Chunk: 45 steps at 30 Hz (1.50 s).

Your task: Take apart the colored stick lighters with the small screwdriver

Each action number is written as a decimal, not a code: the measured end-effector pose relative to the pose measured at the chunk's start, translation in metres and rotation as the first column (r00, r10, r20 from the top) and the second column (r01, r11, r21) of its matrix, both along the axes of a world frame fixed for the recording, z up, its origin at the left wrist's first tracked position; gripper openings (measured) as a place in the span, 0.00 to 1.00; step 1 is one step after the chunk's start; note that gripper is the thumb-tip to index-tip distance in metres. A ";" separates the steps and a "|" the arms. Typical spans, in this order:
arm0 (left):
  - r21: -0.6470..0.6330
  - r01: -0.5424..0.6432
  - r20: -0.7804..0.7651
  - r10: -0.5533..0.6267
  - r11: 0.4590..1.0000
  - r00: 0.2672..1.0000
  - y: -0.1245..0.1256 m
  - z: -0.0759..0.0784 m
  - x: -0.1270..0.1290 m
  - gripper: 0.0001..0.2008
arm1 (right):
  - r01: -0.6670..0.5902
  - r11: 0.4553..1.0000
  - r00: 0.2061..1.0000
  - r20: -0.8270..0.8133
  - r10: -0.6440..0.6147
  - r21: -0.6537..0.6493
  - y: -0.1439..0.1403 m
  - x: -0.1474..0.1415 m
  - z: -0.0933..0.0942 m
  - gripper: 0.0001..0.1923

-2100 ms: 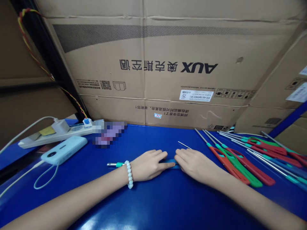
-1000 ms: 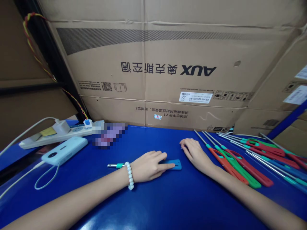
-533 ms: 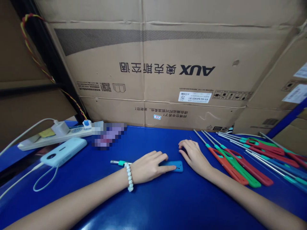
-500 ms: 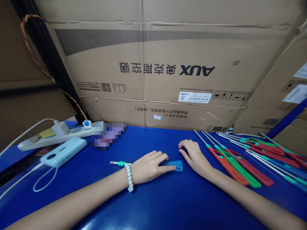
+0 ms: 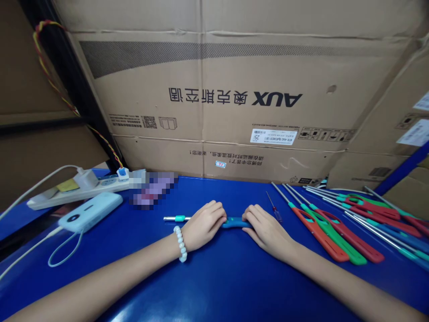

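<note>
Both hands hold a blue long-necked lighter (image 5: pixel 235 222) lying crosswise over the blue tabletop, its metal tube with a green collar pointing left. My left hand (image 5: pixel 205 223), with a beaded bracelet at the wrist, is closed around the lighter's middle and hides that part. My right hand (image 5: pixel 264 227) grips the handle's right end between thumb and fingers. Just right of it lies a small screwdriver (image 5: pixel 275 210) with a dark red handle. Beyond that rest orange, green and red lighters (image 5: pixel 338 235), side by side.
More lighters (image 5: pixel 378 208) lie in a pile at the far right. On the left are a light blue power bank (image 5: pixel 90 212) with a cord loop and a white power strip (image 5: pixel 63 197) with plugs. A large cardboard box (image 5: pixel 217 67) stands behind the blue table (image 5: pixel 208 286).
My right hand has come left onto the lighter's end, uncovering the screwdriver. My left hand has closed around the lighter, and the lighter has turned onto its narrow side.
</note>
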<state>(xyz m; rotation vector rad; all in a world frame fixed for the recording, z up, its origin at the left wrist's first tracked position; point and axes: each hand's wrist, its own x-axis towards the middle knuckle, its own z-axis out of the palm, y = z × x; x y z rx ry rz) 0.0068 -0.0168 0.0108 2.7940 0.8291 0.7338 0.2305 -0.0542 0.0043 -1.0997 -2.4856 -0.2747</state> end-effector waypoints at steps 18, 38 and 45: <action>-0.009 0.074 -0.119 -0.075 0.997 0.990 0.006 0.000 -0.002 0.05 | 0.028 0.999 0.999 0.030 -0.027 -0.035 0.001 -0.001 -0.002 0.03; -0.246 0.107 0.032 -0.102 0.963 0.994 0.013 -0.008 -0.005 0.05 | 0.011 1.000 1.000 0.024 -0.011 -0.018 0.002 0.002 -0.006 0.02; -0.254 0.115 0.037 -0.109 0.960 0.993 0.013 -0.008 -0.006 0.05 | 0.003 1.000 1.000 0.012 -0.003 -0.021 0.003 0.002 -0.005 0.02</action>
